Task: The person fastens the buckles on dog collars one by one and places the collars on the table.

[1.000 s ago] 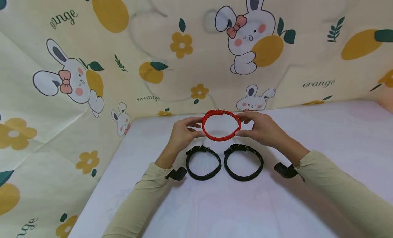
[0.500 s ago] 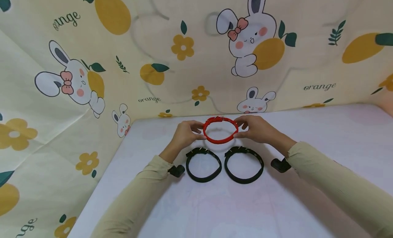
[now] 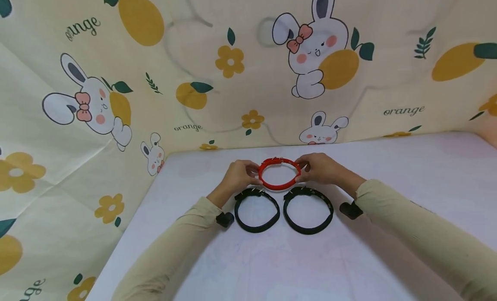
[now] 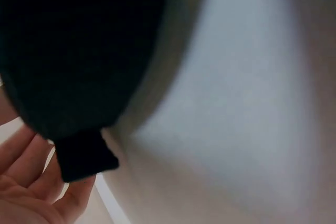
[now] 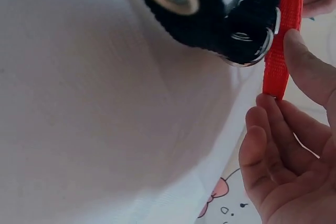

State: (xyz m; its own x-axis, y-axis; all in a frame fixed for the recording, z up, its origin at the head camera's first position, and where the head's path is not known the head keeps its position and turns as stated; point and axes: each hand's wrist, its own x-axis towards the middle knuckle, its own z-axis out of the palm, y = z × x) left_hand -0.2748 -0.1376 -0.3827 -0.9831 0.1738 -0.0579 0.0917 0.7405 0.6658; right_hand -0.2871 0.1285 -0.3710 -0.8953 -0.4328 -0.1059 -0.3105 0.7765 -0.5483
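A red buckled collar (image 3: 277,187), fastened into a ring, is just beyond two black collars. My left hand (image 3: 237,175) pinches its left side, and my right hand (image 3: 323,168) pinches the right side. In the right wrist view the thumb (image 5: 310,72) presses the red strap (image 5: 278,61) with fingertips at its edge. The left black collar (image 3: 254,229) and right black collar (image 3: 308,231) lie side by side, buckles at the back. A black strap (image 4: 79,66) fills much of the left wrist view, with the left hand (image 4: 37,187) partly hidden behind it.
A white-covered table (image 3: 279,266) bears the collars. Behind and to the left hangs a cream cloth (image 3: 217,93) printed with rabbits, oranges and flowers. Small black cameras sit on both wrists, the left wrist camera (image 3: 225,219) and the right wrist camera (image 3: 351,210).
Both hands have brought the red collar down and nearer to the two black collars, keeping their hold on its sides. The black collars have stayed in place.
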